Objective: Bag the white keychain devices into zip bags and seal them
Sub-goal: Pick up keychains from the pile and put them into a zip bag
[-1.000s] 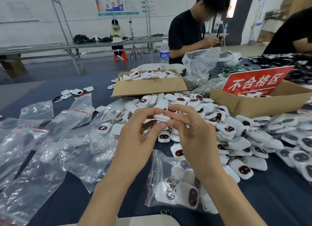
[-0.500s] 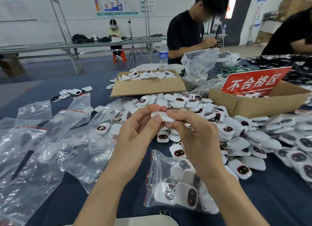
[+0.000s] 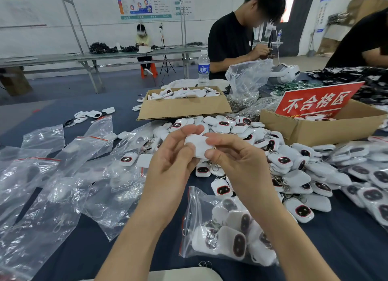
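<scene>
A single white keychain device (image 3: 196, 146) is held up above the middle of the desk (image 3: 346, 249), pinched from both sides. The left hand (image 3: 174, 167) is closed on its left end with thumb and fingertips, and the right hand (image 3: 237, 165) is closed on its right end in the same way. Its plain side is turned to the camera, so no dark window is seen.

Below the wrists, by the desk's near edge, a partly filled zip bag (image 3: 226, 230) lies flat with several devices inside (whether its strip is already pressed shut cannot be told). Loose devices (image 3: 294, 175) are heaped from the middle out to the right edge, and empty zip bags (image 3: 52, 175) are spread toward the left edge. At the far side a cardboard box (image 3: 182, 108) of more devices is set, with a second box (image 3: 315, 131) carrying a red sign (image 3: 315, 102) toward the far right corner.

The device is judged to be under inspection before bagging. Trouble could arise in three ways:

- The smooth shell could be squeezed out of so light a fingertip pinch and lost in the heap among unsorted pieces.
- One hand will probably be needed to open the limp bag, leaving the device in one hand's pinch.
- A key ring could be caught across the bag's mouth, or the bag overfilled, so that the strip is closed only in part.
</scene>
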`<action>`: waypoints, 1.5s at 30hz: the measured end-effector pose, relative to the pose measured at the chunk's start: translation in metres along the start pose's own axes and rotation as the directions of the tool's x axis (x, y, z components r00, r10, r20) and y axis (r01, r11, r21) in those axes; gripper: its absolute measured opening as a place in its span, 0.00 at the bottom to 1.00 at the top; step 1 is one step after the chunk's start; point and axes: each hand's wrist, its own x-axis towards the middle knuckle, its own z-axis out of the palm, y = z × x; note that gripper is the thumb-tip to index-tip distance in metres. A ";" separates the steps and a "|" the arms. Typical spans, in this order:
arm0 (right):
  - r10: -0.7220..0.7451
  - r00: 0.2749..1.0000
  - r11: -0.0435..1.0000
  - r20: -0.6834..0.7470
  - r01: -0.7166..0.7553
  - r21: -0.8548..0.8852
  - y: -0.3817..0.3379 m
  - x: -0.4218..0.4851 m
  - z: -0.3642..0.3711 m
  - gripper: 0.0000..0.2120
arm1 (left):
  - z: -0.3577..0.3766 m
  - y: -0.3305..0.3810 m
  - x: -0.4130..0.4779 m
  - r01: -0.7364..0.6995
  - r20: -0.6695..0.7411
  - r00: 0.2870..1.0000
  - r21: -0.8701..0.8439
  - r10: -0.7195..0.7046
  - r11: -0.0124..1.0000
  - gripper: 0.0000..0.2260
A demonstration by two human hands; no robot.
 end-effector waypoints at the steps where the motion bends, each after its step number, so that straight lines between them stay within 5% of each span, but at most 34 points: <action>1: 0.013 1.000 1.000 -0.009 -0.013 0.005 0.000 0.000 0.000 0.10 | 0.000 -0.001 0.000 -0.011 0.015 1.000 0.018 0.010 1.000 0.14; 12: 0.101 0.988 0.989 -0.116 -0.086 0.123 0.000 -0.001 0.007 0.10 | 0.004 0.001 0.001 -0.008 0.007 1.000 -0.044 0.009 0.999 0.12; 16: 0.226 0.970 0.915 -0.092 -0.179 0.361 -0.001 0.002 0.007 0.07 | 0.008 0.001 -0.001 0.084 0.014 0.996 -0.113 -0.083 0.990 0.21; 21: 0.337 0.937 0.746 0.095 -0.328 0.579 0.001 0.004 0.002 0.10 | 0.006 0.002 -0.001 -0.020 0.100 0.995 0.253 -0.005 0.967 0.19; 24: 0.278 0.948 0.867 0.155 -0.317 0.384 0.003 0.005 -0.003 0.13 | 0.002 0.005 0.000 0.020 0.019 0.999 0.223 -0.025 0.975 0.19; 27: 0.278 0.956 0.960 0.090 -0.276 -0.043 0.009 0.006 -0.014 0.05 | -0.012 0.016 0.001 0.095 -0.035 0.995 0.407 -0.088 0.909 0.19; 32: 0.387 0.902 0.847 0.191 -0.265 -0.461 0.018 0.002 -0.026 0.07 | -0.056 0.035 -0.003 0.294 0.014 0.872 0.784 -0.489 0.547 0.14; 34: 0.444 0.858 0.787 0.257 -0.237 -0.570 0.023 -0.001 -0.024 0.08 | -0.064 0.036 -0.006 0.303 0.020 0.831 0.822 -0.556 0.482 0.14; 40: 0.545 0.780 0.702 0.308 -0.224 -0.675 0.026 -0.005 -0.018 0.07 | -0.057 0.026 -0.012 0.473 0.068 0.671 0.728 -0.739 0.496 0.10; 45: 0.536 0.777 0.704 0.329 -0.197 -0.683 0.025 -0.006 -0.019 0.08 | -0.040 0.006 -0.010 0.535 0.024 0.699 0.646 -0.715 0.545 0.08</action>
